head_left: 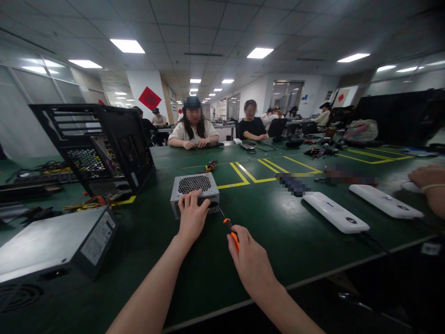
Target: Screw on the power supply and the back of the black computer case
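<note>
A small grey metal computer power supply [208,182] with a honeycomb vent on top rests on the green table in front of me. My left hand [192,215] grips its near side, fingers bent over the front face and top edge. In my right hand [251,257] is a screwdriver [227,224] with an orange and black handle. Its thin shaft points up and left, the tip at the power supply's near right corner. Whether the tip sits in a screw is too small to tell. Colored cables [211,165] come out behind the power supply.
To the left stand an open black computer case [130,153] and a larger power supply [52,246]. White power banks [335,212] lie to the right, one near another person's hand [429,181]. Two people sit across the table [278,250]. Yellow tape lines mark its surface.
</note>
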### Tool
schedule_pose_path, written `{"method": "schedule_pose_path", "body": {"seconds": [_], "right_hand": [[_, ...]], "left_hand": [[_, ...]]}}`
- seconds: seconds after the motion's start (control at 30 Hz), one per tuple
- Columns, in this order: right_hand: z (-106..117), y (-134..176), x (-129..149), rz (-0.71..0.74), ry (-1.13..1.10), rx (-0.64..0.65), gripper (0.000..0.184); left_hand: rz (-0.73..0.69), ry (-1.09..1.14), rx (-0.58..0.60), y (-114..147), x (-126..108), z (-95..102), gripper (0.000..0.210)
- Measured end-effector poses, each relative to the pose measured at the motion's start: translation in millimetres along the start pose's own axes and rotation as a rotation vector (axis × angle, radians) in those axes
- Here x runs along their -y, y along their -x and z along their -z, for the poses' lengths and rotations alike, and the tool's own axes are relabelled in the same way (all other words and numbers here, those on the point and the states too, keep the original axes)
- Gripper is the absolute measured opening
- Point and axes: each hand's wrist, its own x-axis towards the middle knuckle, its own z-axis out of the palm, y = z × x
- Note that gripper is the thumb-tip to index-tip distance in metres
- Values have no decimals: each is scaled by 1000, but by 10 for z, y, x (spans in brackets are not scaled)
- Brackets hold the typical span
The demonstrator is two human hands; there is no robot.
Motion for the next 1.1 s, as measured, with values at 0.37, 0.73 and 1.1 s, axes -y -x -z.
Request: {"method": "schedule_pose_path", "body": {"seconds": [0.37,0.73,1.1], "right_hand": [[171,-156,-71,681,549,135,27],[289,-613,-333,1122,541,172,14],[259,-725,-421,1148,317,266,22]], "left_hand": [[-55,6,-4,-16,88,-68,12],[-72,62,-37,-112,235,-211,13],[-13,113,-71,-141,239,-300,9]]}}
